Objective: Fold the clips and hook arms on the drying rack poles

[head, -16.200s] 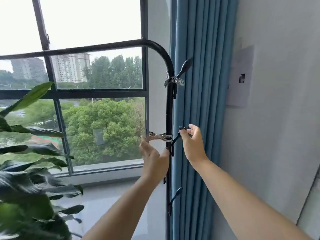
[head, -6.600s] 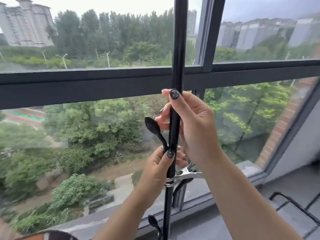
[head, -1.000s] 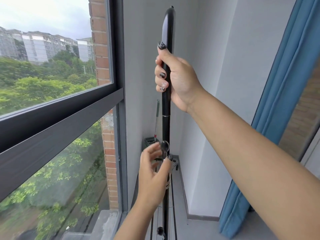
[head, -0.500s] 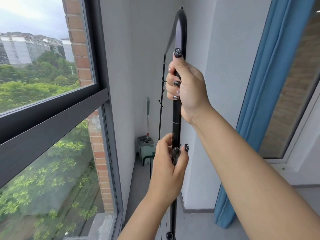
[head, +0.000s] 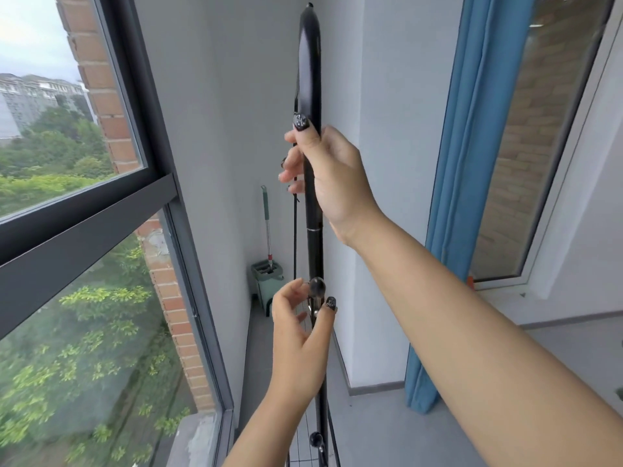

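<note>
A black drying rack pole (head: pixel 315 251) stands upright in the middle of the head view. My right hand (head: pixel 332 176) is wrapped around its upper part, thumb pointing up along it. Lower down, a hook arm with a round black tip (head: pixel 317 285) lies folded up against the pole, with a small metal clip (head: pixel 314 310) just under it. My left hand (head: pixel 300 335) is cupped around the hook arm, fingers and thumb spread on either side of it. Another round-tipped hook arm (head: pixel 316 439) sits near the bottom edge.
A thinner second rack pole (head: pixel 295 237) runs behind the first. A mop in a green bucket (head: pixel 268 276) stands in the far corner. The dark window frame (head: pixel 87 214) is close on the left, and a blue curtain (head: pixel 472 197) hangs on the right.
My left hand has loosened from a closed grip on the pole and hook arm; its fingers are now apart. The view has shifted slightly, and my right hand stays on the pole.
</note>
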{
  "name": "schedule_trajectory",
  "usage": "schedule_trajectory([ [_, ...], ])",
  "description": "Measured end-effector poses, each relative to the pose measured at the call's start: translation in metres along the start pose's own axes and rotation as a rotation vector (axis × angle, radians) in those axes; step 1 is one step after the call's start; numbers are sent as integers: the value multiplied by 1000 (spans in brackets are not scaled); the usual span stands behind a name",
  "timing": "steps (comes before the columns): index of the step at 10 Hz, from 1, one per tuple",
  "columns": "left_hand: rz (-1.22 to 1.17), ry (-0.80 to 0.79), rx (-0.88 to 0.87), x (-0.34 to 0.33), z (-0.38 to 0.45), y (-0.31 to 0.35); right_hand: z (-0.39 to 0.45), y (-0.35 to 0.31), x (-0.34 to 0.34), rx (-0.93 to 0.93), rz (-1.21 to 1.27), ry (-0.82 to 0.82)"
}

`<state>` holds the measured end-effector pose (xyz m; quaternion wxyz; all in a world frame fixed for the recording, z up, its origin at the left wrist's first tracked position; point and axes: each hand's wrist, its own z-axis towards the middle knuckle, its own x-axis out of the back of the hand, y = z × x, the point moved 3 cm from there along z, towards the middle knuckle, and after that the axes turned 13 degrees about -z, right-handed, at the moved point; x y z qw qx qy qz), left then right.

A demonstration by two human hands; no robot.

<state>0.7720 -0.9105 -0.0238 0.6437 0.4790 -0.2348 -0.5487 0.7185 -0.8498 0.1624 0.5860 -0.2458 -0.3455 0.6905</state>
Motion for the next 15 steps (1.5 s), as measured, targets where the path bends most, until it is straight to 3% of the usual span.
schedule_trajectory([
  [2, -56, 42, 106, 4, -33, -33, -54, 44, 8, -2, -106, 14],
  [3, -25, 64, 160, 8, -43, -49, -79, 74, 7, -161, -189, -71],
  [5, 242, -56, 409, 14, -59, -75, -111, 99, 6, -415, -231, -289],
  [7, 462, -26, 331, 17, -57, -73, -112, 88, 2, -373, -247, -284],
  [10, 444, 56, 382, -6, -97, -60, -139, 80, 25, -373, -235, -335],
  [12, 528, -16, 349, -10, -109, -37, -142, 82, 48, -396, -205, -303],
  [15, 693, -71, 318, 27, -121, -2, -156, 79, 72, -374, -445, -383],
])
